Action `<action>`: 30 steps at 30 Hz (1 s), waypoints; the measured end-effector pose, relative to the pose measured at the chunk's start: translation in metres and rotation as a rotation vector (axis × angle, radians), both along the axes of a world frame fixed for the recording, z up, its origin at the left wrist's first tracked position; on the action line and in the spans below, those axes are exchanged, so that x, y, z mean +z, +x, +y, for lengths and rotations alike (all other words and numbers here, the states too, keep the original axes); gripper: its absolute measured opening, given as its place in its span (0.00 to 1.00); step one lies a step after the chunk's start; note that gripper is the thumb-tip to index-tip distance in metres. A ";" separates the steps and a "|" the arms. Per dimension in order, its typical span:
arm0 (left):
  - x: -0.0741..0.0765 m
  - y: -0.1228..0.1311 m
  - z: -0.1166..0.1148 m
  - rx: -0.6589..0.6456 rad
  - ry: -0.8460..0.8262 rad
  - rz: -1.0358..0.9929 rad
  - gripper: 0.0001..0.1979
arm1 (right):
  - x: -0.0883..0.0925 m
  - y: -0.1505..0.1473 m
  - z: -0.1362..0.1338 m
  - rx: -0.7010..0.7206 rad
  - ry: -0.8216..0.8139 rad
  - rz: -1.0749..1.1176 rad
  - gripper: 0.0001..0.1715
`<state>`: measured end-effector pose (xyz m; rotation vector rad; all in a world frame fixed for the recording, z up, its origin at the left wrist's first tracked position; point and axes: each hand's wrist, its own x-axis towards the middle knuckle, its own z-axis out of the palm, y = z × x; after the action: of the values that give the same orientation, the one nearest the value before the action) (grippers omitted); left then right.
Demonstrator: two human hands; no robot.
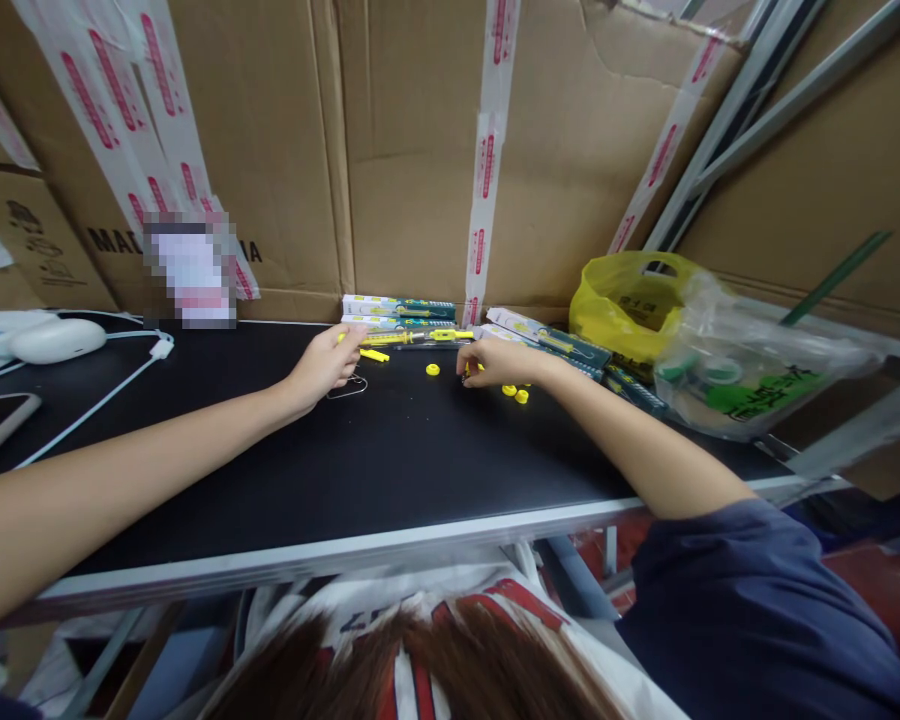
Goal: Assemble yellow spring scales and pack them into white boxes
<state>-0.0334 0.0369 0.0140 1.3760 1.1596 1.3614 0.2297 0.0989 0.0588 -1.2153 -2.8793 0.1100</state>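
Note:
My left hand [324, 366] is closed, fingers curled together, at the back of the black table. A bent metal wire piece [349, 388] shows just below its fingertips, and whether they grip it is unclear. Beside that hand lies a small yellow plastic piece [375, 355]. Thumb and fingers pinched, my right hand [487, 360] reaches down to the table; what it holds is too small to name. A round yellow cap [433, 370] lies between the hands. More yellow caps [522, 396] rest under my right wrist. Behind is a clear tool with yellow parts [450, 336].
Printed narrow boxes [401, 308] lie along the back, with more boxes [551, 335] to the right. A yellow bag [622, 300] and a clear plastic bag [765, 390] stand at right. At left are a phone [0, 425], white cable [94, 405] and blurred upright panel [191, 270]. Cardboard [412, 150] rises behind.

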 end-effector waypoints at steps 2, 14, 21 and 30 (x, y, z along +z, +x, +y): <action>0.000 -0.003 0.004 0.012 0.000 -0.011 0.12 | -0.002 -0.002 -0.002 -0.007 0.006 -0.024 0.09; 0.003 -0.014 0.012 0.123 -0.020 -0.104 0.11 | -0.003 -0.010 0.001 0.066 -0.067 0.623 0.07; 0.004 -0.018 0.014 0.151 -0.014 -0.121 0.11 | 0.000 -0.015 0.002 0.097 -0.315 1.099 0.19; 0.000 -0.017 0.015 0.126 -0.012 -0.092 0.11 | 0.002 -0.015 0.002 0.113 -0.345 1.158 0.20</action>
<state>-0.0508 0.0521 0.0140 1.2365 1.2082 1.4885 0.2150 0.1011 0.0606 -0.6258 -1.9044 0.9681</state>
